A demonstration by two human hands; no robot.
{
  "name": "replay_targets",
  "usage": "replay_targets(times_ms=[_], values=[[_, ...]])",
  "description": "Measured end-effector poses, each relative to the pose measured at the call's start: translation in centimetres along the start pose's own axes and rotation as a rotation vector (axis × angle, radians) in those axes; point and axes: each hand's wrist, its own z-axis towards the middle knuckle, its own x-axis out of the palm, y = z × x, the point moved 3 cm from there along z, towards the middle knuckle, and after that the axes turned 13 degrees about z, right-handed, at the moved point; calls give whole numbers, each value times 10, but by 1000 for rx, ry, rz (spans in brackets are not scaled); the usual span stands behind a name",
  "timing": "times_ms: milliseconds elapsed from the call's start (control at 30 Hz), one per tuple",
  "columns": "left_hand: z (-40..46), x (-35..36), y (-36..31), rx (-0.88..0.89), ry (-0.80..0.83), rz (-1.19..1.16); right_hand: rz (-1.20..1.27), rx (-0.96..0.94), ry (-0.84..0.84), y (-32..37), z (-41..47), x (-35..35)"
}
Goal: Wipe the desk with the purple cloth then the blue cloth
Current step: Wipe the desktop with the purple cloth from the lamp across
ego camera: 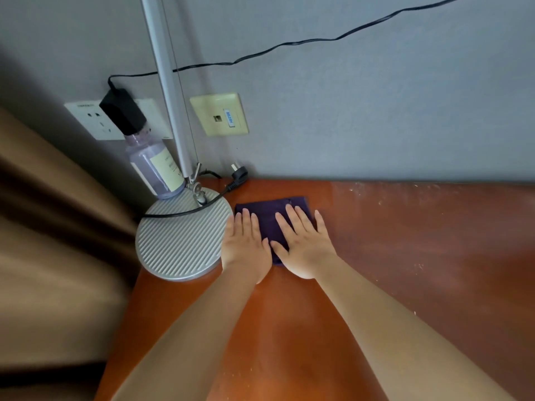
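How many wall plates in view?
2. A white socket plate on the wall at left, partly hidden by the black adapter plugged into it, and a cream data plate to its right, past the lamp pole. Others may lie outside the frame.

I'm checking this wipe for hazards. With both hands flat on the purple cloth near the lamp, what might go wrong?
1. The left hand is right beside the lamp base; a leftward stroke may bump it and topple the bottle on it.
2. The cloth could snag the loose cord and plug.
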Motion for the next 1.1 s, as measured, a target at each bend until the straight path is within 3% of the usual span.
replay_targets(times_ms=[367, 900, 1100], values=[[59, -16, 14, -31, 17, 41, -3, 2, -35, -7, 58, -23], [-83, 15, -37, 38, -24, -75, 16, 60, 7, -3, -92, 31], [-89, 13, -55, 15, -34, -174, -1, 16, 0, -22, -100, 25]])
